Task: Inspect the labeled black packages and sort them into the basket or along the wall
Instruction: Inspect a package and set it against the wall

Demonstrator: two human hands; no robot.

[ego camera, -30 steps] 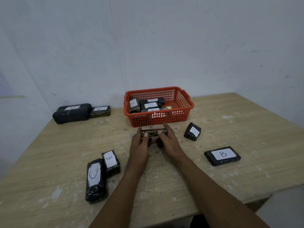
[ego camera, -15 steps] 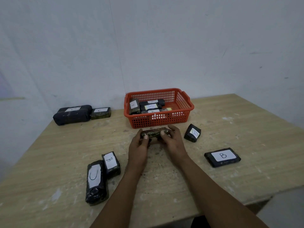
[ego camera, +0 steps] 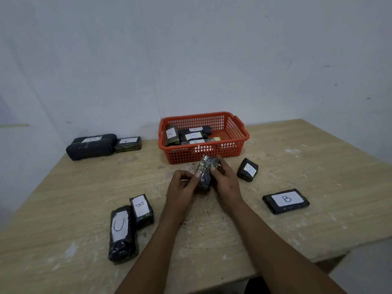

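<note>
With both your left hand and right hand pinching one package just before the basket, several lie sorted beyond them, four loose packages remain beside them.

A shiny black wrapped package stands tilted on end just in front of the orange mesh basket, no label showing, pinched between the left hand and the right hand. The basket holds several black packages with white labels. Loose on the worktop lie a small B package, a flat B package, another B package touching a long C package, and by the wall a large dark package beside a small C package.
</note>
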